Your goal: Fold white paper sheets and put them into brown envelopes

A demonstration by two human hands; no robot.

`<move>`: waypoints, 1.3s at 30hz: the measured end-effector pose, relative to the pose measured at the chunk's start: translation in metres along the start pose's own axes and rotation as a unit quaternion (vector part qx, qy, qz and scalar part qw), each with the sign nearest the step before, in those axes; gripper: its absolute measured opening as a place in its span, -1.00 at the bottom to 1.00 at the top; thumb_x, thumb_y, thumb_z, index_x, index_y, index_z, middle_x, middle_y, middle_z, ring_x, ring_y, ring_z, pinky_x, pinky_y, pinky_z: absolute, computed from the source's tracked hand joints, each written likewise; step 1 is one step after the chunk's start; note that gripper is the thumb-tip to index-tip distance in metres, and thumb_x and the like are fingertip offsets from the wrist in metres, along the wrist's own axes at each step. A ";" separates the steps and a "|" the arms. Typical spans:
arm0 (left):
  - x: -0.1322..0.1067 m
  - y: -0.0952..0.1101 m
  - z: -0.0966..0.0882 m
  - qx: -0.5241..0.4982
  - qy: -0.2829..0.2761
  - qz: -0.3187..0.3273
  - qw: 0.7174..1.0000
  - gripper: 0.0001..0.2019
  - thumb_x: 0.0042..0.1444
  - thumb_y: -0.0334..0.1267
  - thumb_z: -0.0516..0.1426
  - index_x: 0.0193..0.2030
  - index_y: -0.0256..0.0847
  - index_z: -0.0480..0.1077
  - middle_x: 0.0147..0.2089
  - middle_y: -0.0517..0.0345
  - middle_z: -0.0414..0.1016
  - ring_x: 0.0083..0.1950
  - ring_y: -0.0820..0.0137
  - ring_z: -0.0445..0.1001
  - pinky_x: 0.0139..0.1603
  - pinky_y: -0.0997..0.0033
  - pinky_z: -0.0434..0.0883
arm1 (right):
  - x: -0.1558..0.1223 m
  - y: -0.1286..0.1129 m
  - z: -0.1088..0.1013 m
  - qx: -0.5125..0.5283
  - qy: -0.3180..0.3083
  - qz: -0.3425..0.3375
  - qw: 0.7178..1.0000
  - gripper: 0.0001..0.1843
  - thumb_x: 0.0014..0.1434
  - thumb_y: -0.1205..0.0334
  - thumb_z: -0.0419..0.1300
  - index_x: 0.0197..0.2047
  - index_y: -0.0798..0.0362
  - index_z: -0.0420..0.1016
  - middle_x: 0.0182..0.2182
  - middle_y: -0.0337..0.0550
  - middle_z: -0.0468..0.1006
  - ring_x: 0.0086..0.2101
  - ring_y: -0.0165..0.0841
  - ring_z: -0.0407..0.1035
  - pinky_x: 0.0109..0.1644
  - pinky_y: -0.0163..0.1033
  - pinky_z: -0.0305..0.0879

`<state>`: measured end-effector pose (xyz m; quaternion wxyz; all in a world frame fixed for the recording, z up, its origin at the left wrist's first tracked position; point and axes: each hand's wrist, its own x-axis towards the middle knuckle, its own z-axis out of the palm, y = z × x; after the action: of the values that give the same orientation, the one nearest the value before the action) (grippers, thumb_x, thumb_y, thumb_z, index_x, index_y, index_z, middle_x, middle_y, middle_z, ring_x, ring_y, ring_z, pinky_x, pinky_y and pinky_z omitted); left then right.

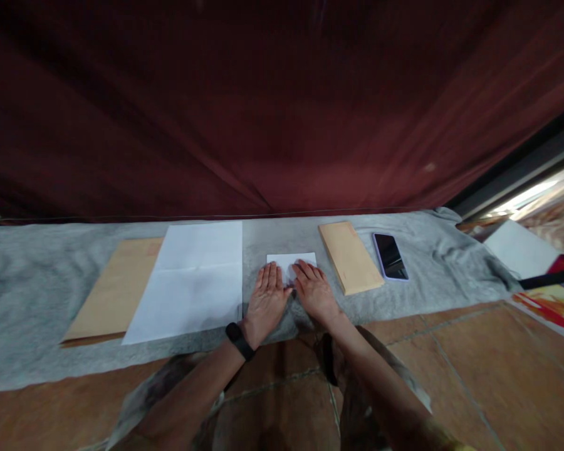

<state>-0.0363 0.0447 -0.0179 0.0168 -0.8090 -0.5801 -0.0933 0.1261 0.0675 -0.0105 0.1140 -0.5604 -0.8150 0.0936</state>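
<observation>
My left hand (266,299) and my right hand (316,290) lie flat, fingers stretched out, side by side on a small folded white paper (291,261) that rests on a grey cloth (37,275). Most of the paper is covered by the hands; only its far edge shows. A black band sits on my left wrist. Left of the hands lies a larger white sheet (192,279) with crease lines, overlapping a tan envelope (115,288). Right of the hands lies a stack of smaller tan envelopes (350,257).
A phone (390,255) with a dark screen lies beside the small envelopes. A dark red curtain (263,106) hangs behind the cloth. Tiled floor (451,363) runs in front. At far right are a white sheet (519,249) and colourful printed items (549,300).
</observation>
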 end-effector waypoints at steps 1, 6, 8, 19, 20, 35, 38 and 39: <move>-0.002 0.001 0.000 -0.002 -0.001 0.003 1.000 -0.40 0.38 -0.15 -0.08 0.38 -0.65 0.15 0.44 -0.46 0.13 0.51 0.05 0.06 0.50 -0.03 0.03 | 0.000 0.000 -0.001 0.002 0.000 0.000 1.000 -0.51 0.44 0.23 -0.06 0.37 0.06 0.29 0.36 -0.01 0.28 0.28 -0.15 0.20 0.36 0.01 0.07; -0.014 0.008 0.001 0.000 -0.011 -0.003 1.000 -0.37 0.36 -0.13 -0.06 0.40 -0.63 0.12 0.45 -0.46 0.08 0.52 0.04 0.04 0.50 -0.07 0.06 | 0.005 0.006 -0.003 0.040 0.005 0.005 0.999 -0.52 0.41 0.31 -0.05 0.34 0.06 0.33 0.33 -0.03 0.33 0.27 -0.21 0.22 0.35 -0.02 0.09; -0.020 0.013 0.001 0.001 -0.015 -0.010 1.000 -0.37 0.35 -0.14 -0.05 0.39 -0.64 0.13 0.45 -0.48 0.07 0.51 0.02 0.04 0.49 -0.07 0.07 | 0.008 0.011 -0.002 0.071 0.007 0.008 0.997 -0.53 0.39 0.35 -0.05 0.30 0.04 0.39 0.31 -0.05 0.37 0.26 -0.25 0.25 0.34 -0.05 0.13; -0.035 0.035 -0.006 -0.013 -0.014 -0.037 0.999 -0.41 0.33 -0.18 -0.01 0.37 -0.60 0.18 0.44 -0.45 0.14 0.50 0.01 0.07 0.48 -0.05 0.11 | 0.020 0.033 0.010 0.162 0.038 0.029 0.986 -0.55 0.34 0.43 -0.04 0.12 -0.03 0.56 0.19 -0.12 0.51 0.16 -0.32 0.40 0.31 -0.09 0.24; -0.035 0.037 -0.006 -0.013 -0.016 -0.036 0.999 -0.41 0.33 -0.19 -0.01 0.37 -0.61 0.18 0.44 -0.45 0.13 0.50 0.00 0.07 0.48 -0.05 0.11 | 0.020 0.033 0.010 0.164 0.038 0.030 0.985 -0.54 0.34 0.43 -0.04 0.12 -0.03 0.56 0.19 -0.12 0.51 0.16 -0.32 0.40 0.31 -0.09 0.24; -0.017 0.059 0.006 -0.027 0.007 0.027 0.999 -0.42 0.34 -0.05 0.02 0.38 -0.37 0.24 0.44 -0.27 0.20 0.49 -0.04 0.10 0.46 -0.20 0.07 | 0.023 0.042 0.006 0.301 0.039 0.040 0.952 -0.52 0.23 0.47 -0.06 0.01 0.03 0.61 0.11 -0.08 0.57 0.14 -0.35 0.43 0.30 -0.15 0.27; -0.010 0.065 0.008 -0.036 0.019 0.042 0.998 -0.41 0.33 -0.02 0.02 0.38 -0.35 0.23 0.43 -0.25 0.22 0.49 -0.04 0.10 0.45 -0.23 0.06 | 0.022 0.047 0.005 0.340 0.033 0.053 0.938 -0.54 0.25 0.41 -0.04 0.02 0.01 0.61 0.08 -0.11 0.60 0.13 -0.34 0.44 0.30 -0.13 0.28; -0.008 0.067 0.009 -0.038 0.022 0.048 0.998 -0.41 0.34 -0.02 0.02 0.38 -0.34 0.24 0.42 -0.24 0.24 0.49 -0.05 0.10 0.45 -0.24 0.06 | 0.022 0.048 0.005 0.347 0.031 0.059 0.935 -0.55 0.26 0.39 -0.04 0.03 0.00 0.61 0.07 -0.11 0.60 0.12 -0.34 0.45 0.30 -0.13 0.28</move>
<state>0.0251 0.0169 -0.0231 0.0031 -0.8335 -0.5364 -0.1325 0.1604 0.1050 -0.0267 0.3210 -0.5353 -0.6935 0.3598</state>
